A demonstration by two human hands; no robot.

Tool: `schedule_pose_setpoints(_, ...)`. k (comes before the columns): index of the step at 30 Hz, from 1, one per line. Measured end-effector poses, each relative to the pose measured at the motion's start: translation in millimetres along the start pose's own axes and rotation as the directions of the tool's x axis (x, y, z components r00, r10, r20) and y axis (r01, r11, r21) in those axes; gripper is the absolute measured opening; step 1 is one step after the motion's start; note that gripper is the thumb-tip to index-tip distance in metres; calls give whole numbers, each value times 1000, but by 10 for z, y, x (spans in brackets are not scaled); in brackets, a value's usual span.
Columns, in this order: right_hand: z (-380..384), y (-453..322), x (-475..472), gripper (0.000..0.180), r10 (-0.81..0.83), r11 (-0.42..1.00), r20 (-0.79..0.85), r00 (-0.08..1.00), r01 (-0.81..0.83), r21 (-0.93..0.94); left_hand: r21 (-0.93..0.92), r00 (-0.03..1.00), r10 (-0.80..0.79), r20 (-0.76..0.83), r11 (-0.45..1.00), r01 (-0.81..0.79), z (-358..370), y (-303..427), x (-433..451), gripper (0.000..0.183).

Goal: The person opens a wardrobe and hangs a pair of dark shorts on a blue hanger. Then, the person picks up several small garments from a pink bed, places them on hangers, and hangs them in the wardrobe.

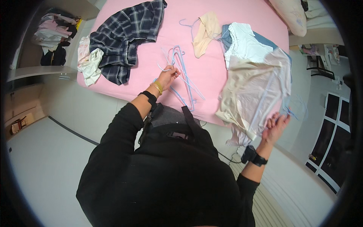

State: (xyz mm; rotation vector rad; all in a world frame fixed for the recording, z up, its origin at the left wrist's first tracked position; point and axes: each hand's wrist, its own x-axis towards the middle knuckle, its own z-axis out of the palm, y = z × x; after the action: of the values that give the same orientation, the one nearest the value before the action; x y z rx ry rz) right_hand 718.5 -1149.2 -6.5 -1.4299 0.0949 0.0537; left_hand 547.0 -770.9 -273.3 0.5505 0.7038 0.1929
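Note:
My left hand point(169, 76) grips a thin pale-blue clothes hanger point(194, 89) above the bed. Beneath it lie several more blue hangers point(187, 82), overlapping one another. On the other side, my right hand point(275, 127) is at the bed's right edge, its fingertips on blue hanger hooks point(289, 111), partly blurred. Beside that hand a cream garment point(241, 85) and a sheer pale-pink garment point(269, 93) spread over the bed, their lower ends hanging past its edge. Hanger bars show through the sheer cloth. A white top point(246, 41) and blue denim-like cloth point(262, 41) lie beyond them.
The bed has a pink sheet point(210, 76). A beige garment point(207, 31) with a hanger lies at the back. Dark plaid clothing point(124, 37) and a white cloth point(92, 68) are at left. An open wardrobe point(56, 69) holds clothes point(54, 31). A pillow point(292, 14) is at upper right.

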Motion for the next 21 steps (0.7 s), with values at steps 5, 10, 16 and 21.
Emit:
schedule_pose_setpoints(5,-143,-334,-38,27,-135,990,-3,991,135,-40,-94,998,-66,11,993,67,-280,-418,263,7)
schedule_pose_setpoints(10,-195,-226,-14,29,-150,979,64,987,157,-133,-92,999,-9,46,996,13,-349,-648,381,13)
schedule_pose_setpoints(16,-118,84,86,22,-67,993,106,992,77,-95,-252,976,115,187,966,-66,-405,-676,427,16)
schedule_pose_setpoints(21,11,269,100,19,-54,991,81,995,63,-119,113,964,10,-267,993,21,-1037,-996,347,57)
